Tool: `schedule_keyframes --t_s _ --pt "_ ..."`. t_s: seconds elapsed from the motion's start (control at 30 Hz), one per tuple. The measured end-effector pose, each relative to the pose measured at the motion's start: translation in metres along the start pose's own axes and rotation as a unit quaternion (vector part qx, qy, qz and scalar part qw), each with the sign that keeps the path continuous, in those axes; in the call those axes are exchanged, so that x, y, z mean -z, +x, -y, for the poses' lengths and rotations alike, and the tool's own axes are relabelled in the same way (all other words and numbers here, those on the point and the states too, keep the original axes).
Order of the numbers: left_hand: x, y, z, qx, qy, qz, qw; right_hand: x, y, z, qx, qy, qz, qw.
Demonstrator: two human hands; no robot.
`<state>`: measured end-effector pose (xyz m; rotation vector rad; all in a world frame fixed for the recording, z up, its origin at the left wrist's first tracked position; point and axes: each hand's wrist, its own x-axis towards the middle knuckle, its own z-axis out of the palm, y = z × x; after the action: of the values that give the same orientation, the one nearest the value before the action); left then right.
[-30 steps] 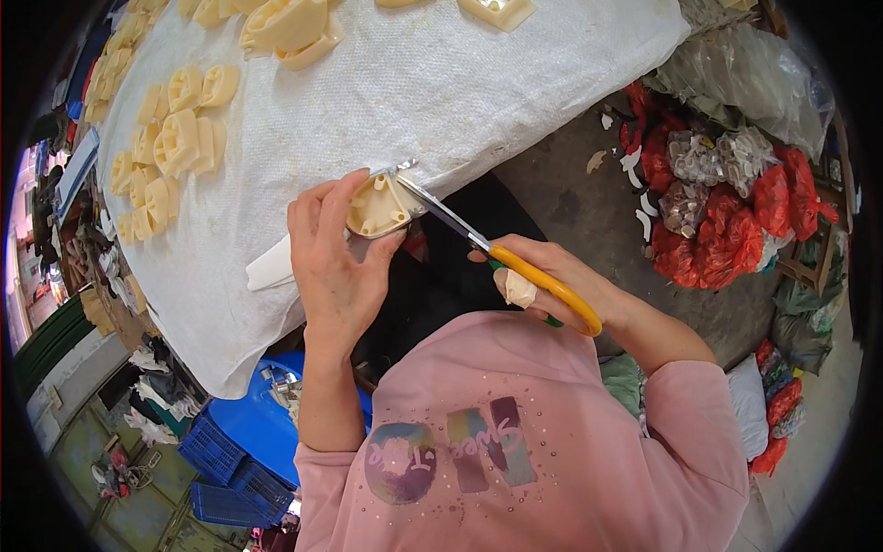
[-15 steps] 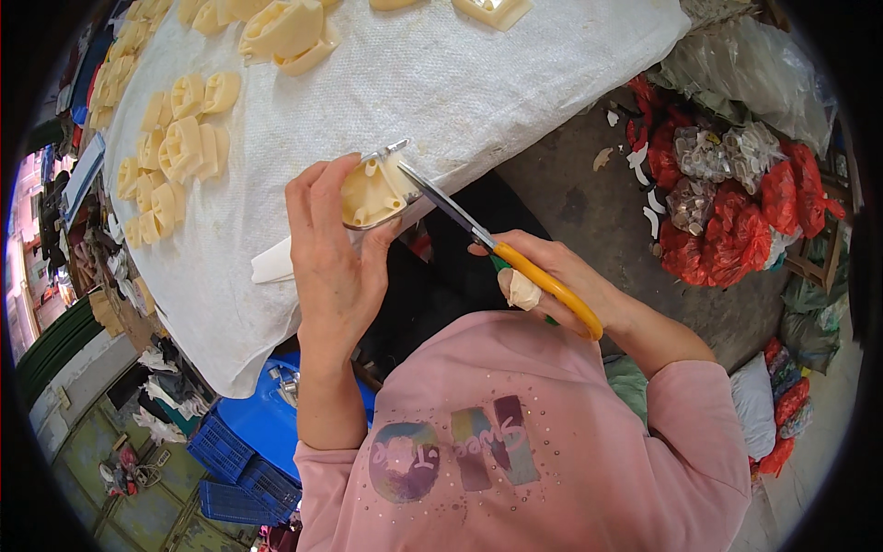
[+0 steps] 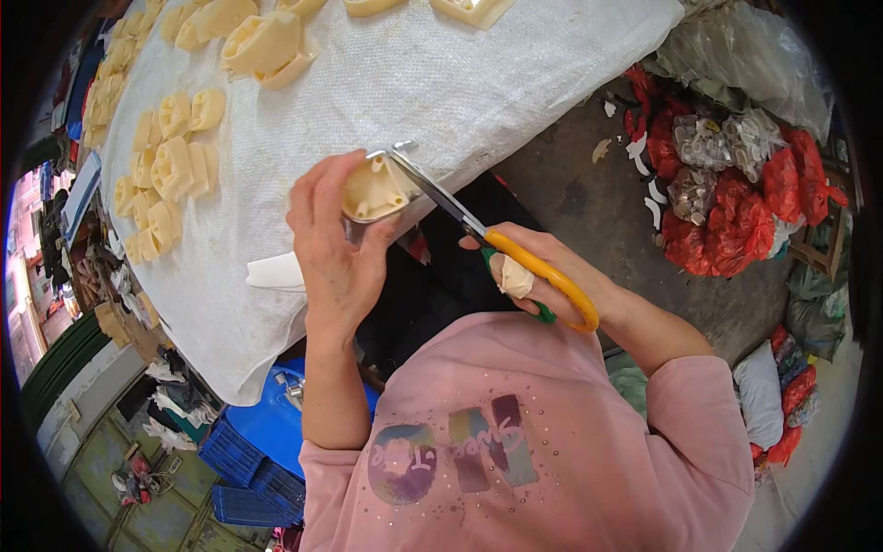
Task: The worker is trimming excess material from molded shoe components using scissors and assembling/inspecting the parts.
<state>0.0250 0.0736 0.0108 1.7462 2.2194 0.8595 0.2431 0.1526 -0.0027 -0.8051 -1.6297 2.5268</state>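
Observation:
My left hand (image 3: 338,235) pinches a small hollow cream plastic casing (image 3: 368,196) by its edges above the near edge of the table. The casing has a shiny silvery rim and small pegs inside. My right hand (image 3: 579,269) is closed round scissors (image 3: 460,213) with one yellow and one green handle. Their blades meet the casing's upper right corner, where a short silvery strip (image 3: 405,145) sits at the tips. A pale wrap (image 3: 516,278) covers a digit of my right hand. Beside my left wrist lies a white curved piece (image 3: 276,272).
White woven sheeting (image 3: 386,83) covers the table, bearing several cream casings (image 3: 173,166) at left and far side. Red bags (image 3: 727,221) and clear bags with small parts stand on the floor at right. Blue crates (image 3: 230,451) and a blue container (image 3: 267,419) are at lower left.
The scissors have moved slightly up and left, and their blades now lie across the casing's upper corner. Their green handle shows more. The view has shifted a little.

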Motion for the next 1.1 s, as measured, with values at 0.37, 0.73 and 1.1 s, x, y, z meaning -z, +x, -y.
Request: schedule_keyframes --t_s 0.37,0.73,1.1 --pt "-0.004 0.002 -0.003 0.015 0.031 0.005 0.999 0.001 -0.001 0.008 -0.058 0.124 0.006 0.991" --pt "-0.004 0.002 0.000 -0.004 0.003 0.004 1.000 -0.002 0.004 0.001 -0.046 0.083 -0.002 0.996" --pt "-0.004 0.002 -0.002 0.013 0.023 0.001 1.000 -0.011 -0.006 -0.012 -0.029 -0.009 -0.029 0.999"
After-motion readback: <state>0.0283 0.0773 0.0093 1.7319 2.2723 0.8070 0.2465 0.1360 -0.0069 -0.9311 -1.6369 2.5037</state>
